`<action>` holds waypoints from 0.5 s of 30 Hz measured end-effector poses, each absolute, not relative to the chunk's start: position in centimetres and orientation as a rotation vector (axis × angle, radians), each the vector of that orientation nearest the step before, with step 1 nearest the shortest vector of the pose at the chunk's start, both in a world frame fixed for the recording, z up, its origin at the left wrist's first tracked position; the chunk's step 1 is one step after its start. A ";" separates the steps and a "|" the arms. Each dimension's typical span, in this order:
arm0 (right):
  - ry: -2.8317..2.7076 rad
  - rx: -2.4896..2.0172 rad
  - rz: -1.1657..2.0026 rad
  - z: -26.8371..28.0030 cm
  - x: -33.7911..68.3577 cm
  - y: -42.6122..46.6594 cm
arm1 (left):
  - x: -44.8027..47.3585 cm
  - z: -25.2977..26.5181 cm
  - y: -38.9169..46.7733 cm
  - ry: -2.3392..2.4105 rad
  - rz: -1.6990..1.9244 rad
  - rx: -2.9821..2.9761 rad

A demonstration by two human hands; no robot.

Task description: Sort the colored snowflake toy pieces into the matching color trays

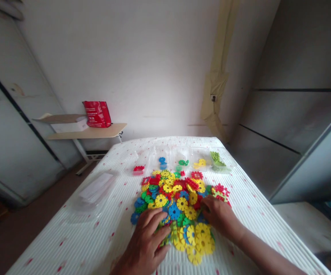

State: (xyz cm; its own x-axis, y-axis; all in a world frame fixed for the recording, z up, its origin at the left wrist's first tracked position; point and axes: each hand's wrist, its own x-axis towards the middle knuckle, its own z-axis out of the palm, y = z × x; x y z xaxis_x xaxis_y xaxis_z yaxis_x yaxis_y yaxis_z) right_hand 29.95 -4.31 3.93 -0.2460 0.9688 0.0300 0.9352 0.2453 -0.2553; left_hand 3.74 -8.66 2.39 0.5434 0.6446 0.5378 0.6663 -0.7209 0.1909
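Pile (181, 203) on the table (76, 248), left hand (146, 242) near-left of it, fingers loosely spread, nothing visibly held; right hand (218, 212) curled at its right, can't tell the grip. Loose overlaps, so dragging could scatter it.

Notched yellow, blue and green discs (157, 201) overlap in a loose heap (179, 206); red square pieces (196, 175) lie at the heap's far edge.

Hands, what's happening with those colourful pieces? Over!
Left hand spread over colourful pieces; right hand among them, grip hidden. Pieces heaped, colours mixed. Clear containers beyond, not blocking.
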 end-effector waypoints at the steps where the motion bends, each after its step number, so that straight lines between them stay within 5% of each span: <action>1: -2.327 -1.828 0.266 4.0 29.8 -4.2 | 3.7 2.2 -8.6 -1.154 -0.917 -2.729; 15: -2.208 -1.535 -0.171 7.8 35.2 -3.2 | 2.3 1.3 -7.8 -1.034 -0.890 -2.671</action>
State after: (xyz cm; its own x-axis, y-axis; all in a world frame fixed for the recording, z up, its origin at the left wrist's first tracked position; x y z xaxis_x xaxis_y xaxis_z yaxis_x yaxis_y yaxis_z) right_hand 35.15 -3.21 7.82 -0.2847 0.8601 0.4233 0.9151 0.3754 -0.1474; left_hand 2.33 -7.76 1.32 0.5885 0.5689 0.5745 0.6529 -0.7535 0.0774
